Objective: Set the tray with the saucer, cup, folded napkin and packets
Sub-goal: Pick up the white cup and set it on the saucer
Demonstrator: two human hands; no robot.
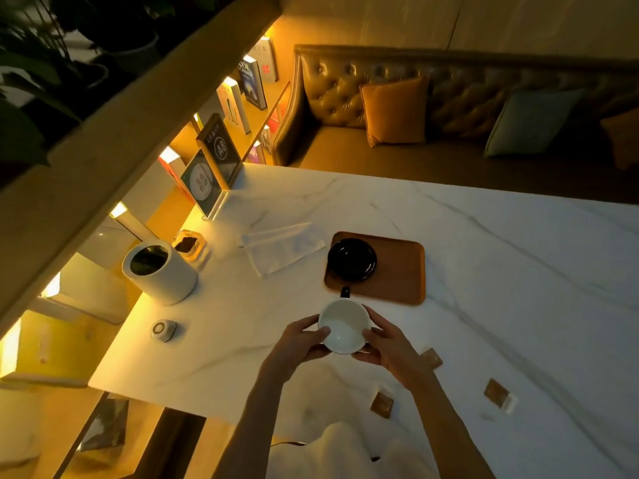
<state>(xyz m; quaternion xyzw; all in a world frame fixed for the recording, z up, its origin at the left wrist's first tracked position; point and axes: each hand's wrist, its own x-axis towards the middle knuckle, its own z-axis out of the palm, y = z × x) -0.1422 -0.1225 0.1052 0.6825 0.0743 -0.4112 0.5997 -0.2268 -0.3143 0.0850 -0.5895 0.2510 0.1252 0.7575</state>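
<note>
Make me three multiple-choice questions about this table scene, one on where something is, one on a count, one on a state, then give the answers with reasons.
1. Where is the black saucer?
A. on the brown tray
B. on the napkin
C. under the cup

2. How many brown packets lie on the table?
A. one
B. three
C. five

3. What is the state of the white cup?
A. resting on the saucer
B. held in both hands
C. lying tipped on the table

Answers:
1 A, the saucer sits at the tray's left end.
2 B, the packets lie apart near the person.
3 B, the left hand and right hand clasp its sides, short of the tray.
</note>
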